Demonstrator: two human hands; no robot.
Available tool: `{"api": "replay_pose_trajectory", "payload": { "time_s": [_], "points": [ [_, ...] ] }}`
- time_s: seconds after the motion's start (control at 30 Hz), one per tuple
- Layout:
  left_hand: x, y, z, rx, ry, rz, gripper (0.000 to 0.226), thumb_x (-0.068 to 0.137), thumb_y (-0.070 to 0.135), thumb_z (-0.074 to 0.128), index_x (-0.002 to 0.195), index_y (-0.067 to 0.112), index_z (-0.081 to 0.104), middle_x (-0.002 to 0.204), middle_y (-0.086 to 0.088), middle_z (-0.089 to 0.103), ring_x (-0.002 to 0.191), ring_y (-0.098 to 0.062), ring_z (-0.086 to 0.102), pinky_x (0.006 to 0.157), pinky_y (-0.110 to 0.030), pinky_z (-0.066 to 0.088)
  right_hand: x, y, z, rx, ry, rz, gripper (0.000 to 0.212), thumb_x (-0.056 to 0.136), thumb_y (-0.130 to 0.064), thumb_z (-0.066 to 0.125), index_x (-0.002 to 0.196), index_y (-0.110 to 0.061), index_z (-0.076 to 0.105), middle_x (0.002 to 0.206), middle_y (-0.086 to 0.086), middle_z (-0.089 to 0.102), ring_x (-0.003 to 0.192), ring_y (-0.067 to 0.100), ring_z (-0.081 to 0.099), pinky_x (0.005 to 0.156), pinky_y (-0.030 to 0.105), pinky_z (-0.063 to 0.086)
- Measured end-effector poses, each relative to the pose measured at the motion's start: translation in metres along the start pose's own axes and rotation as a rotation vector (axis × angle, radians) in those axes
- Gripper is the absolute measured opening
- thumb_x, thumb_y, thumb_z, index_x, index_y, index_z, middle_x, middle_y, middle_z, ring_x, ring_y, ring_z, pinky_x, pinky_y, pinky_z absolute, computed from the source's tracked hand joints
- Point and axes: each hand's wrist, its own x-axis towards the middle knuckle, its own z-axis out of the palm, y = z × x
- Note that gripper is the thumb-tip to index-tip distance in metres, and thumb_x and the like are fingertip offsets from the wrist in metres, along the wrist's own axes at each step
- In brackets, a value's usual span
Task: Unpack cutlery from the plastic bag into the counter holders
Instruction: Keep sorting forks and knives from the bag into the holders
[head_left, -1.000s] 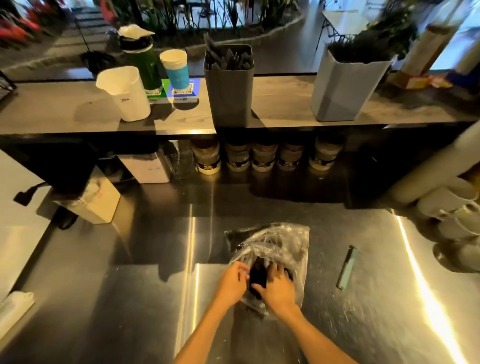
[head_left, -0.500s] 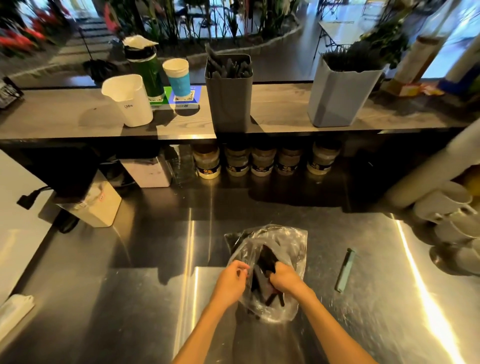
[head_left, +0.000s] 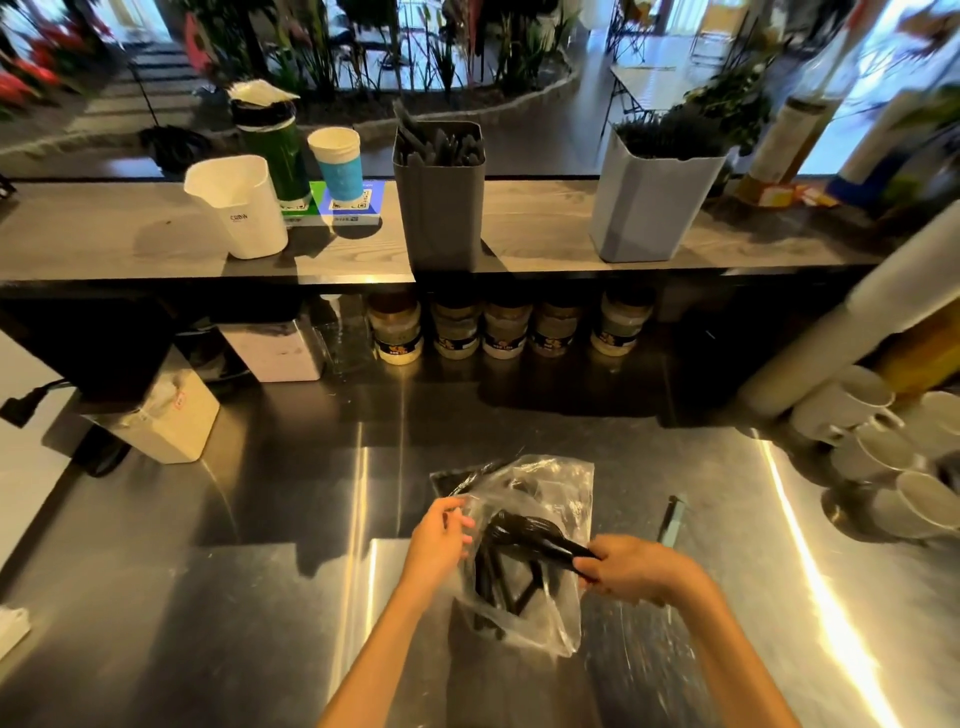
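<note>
A clear plastic bag (head_left: 550, 493) lies on the steel counter in front of me, with black plastic cutlery (head_left: 498, 587) inside it. My left hand (head_left: 435, 540) pinches the bag's left edge. My right hand (head_left: 631, 569) grips a bundle of black cutlery (head_left: 535, 535) by its handles, drawn partly out of the bag toward the right. On the raised wooden shelf stand a dark grey holder (head_left: 441, 208) with black cutlery in it, a light grey holder (head_left: 649, 208) with dark items sticking up, and a white holder (head_left: 239, 208).
A teal stick-like object (head_left: 672, 519) lies right of the bag. Stacked white mugs (head_left: 883, 452) crowd the counter's right edge. Several jars (head_left: 504, 332) line up under the shelf. A white box (head_left: 166, 421) stands at the left. A green bottle (head_left: 272, 145) and a blue cup (head_left: 337, 163) share the shelf.
My right hand came out of the bag mouth and moved right, pulling a bundle of black cutlery with it. My left hand kept its hold on the bag's edge.
</note>
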Motion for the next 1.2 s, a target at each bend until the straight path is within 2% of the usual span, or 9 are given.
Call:
{"api": "replay_pose_trajectory", "payload": {
  "time_s": [0.13, 0.23, 0.33, 0.47, 0.57, 0.73, 0.97, 1.1, 1.2],
  "points": [
    [-0.008, 0.007, -0.006, -0.168, 0.028, -0.013, 0.031, 0.108, 0.023, 0.039, 0.121, 0.003, 0.059, 0.097, -0.015, 0.07, 0.075, -0.02, 0.062, 0.061, -0.02, 0.053, -0.023, 0.007, -0.009, 0.279, -0.065, -0.048, 0.025, 0.107, -0.033, 0.043, 0.094, -0.021, 0.06, 0.07, -0.01, 0.052, 0.059, 0.004, 0.044, 0.055, 0.019, 0.035],
    [-0.02, 0.022, -0.009, -0.339, 0.013, -0.085, 0.046, 0.104, 0.043, 0.042, 0.114, 0.003, 0.061, 0.099, -0.019, 0.074, 0.086, -0.03, 0.071, 0.077, -0.033, 0.059, -0.035, 0.002, -0.011, 0.474, -0.044, -0.135, 0.025, 0.108, -0.031, 0.042, 0.097, -0.017, 0.058, 0.064, -0.013, 0.048, 0.057, 0.004, 0.039, 0.054, 0.021, 0.03],
    [-0.035, 0.043, -0.005, -0.529, -0.202, -0.093, 0.056, 0.1, 0.05, 0.043, 0.118, 0.0, 0.061, 0.108, -0.023, 0.072, 0.103, -0.036, 0.071, 0.095, -0.045, 0.055, -0.037, -0.012, -0.003, 0.564, 0.002, -0.221, 0.026, 0.109, -0.032, 0.041, 0.098, -0.015, 0.058, 0.065, -0.012, 0.048, 0.058, 0.004, 0.039, 0.055, 0.019, 0.03],
    [-0.056, 0.059, 0.007, -0.607, -0.394, 0.032, 0.048, 0.102, 0.036, 0.048, 0.127, -0.003, 0.06, 0.124, -0.017, 0.069, 0.12, -0.027, 0.065, 0.105, -0.04, 0.048, -0.032, -0.031, 0.017, 0.641, 0.077, -0.283, 0.025, 0.109, -0.029, 0.041, 0.101, -0.013, 0.059, 0.069, -0.007, 0.048, 0.059, 0.003, 0.04, 0.055, 0.02, 0.03],
    [-0.063, 0.063, 0.01, -0.718, -0.355, 0.049, 0.035, 0.105, 0.018, 0.047, 0.13, -0.004, 0.058, 0.124, -0.02, 0.068, 0.121, -0.029, 0.064, 0.099, -0.036, 0.054, -0.03, -0.043, 0.028, 0.665, 0.137, -0.302, 0.025, 0.109, -0.024, 0.04, 0.101, -0.009, 0.058, 0.064, -0.009, 0.049, 0.054, 0.001, 0.042, 0.051, 0.015, 0.032],
    [-0.067, 0.064, 0.007, -0.715, -0.348, 0.082, 0.033, 0.107, 0.015, 0.042, 0.129, -0.002, 0.059, 0.124, -0.022, 0.067, 0.121, -0.031, 0.064, 0.096, -0.037, 0.055, -0.029, -0.051, 0.038, 0.662, 0.165, -0.277, 0.032, 0.109, -0.03, 0.039, 0.11, -0.004, 0.058, 0.073, -0.002, 0.064, 0.056, 0.006, 0.05, 0.052, 0.017, 0.039],
    [-0.07, 0.064, 0.003, -0.726, -0.272, 0.097, 0.032, 0.106, 0.017, 0.046, 0.124, -0.004, 0.062, 0.119, -0.024, 0.069, 0.115, -0.032, 0.067, 0.096, -0.039, 0.055, -0.033, -0.052, 0.045, 0.757, 0.195, -0.261, 0.03, 0.109, -0.029, 0.04, 0.12, -0.008, 0.058, 0.099, 0.015, 0.074, 0.08, 0.024, 0.074, 0.065, 0.031, 0.06],
    [-0.066, 0.064, -0.001, -0.739, -0.139, 0.102, 0.026, 0.104, 0.015, 0.05, 0.119, -0.002, 0.064, 0.114, -0.021, 0.072, 0.106, -0.028, 0.071, 0.08, -0.027, 0.059, -0.031, -0.044, 0.042, 0.48, 0.359, -0.255, 0.027, 0.107, -0.034, 0.042, 0.116, -0.023, 0.065, 0.102, 0.0, 0.075, 0.089, 0.009, 0.074, 0.086, 0.037, 0.06],
    [-0.063, 0.065, -0.004, -0.734, -0.108, 0.118, 0.025, 0.105, 0.014, 0.047, 0.115, -0.002, 0.063, 0.108, -0.019, 0.074, 0.102, -0.028, 0.072, 0.079, -0.027, 0.059, -0.031, -0.04, 0.032, 0.45, 0.434, -0.255, 0.027, 0.107, -0.033, 0.041, 0.11, -0.026, 0.067, 0.095, -0.004, 0.077, 0.086, 0.003, 0.073, 0.087, 0.034, 0.059]
  ]
}}
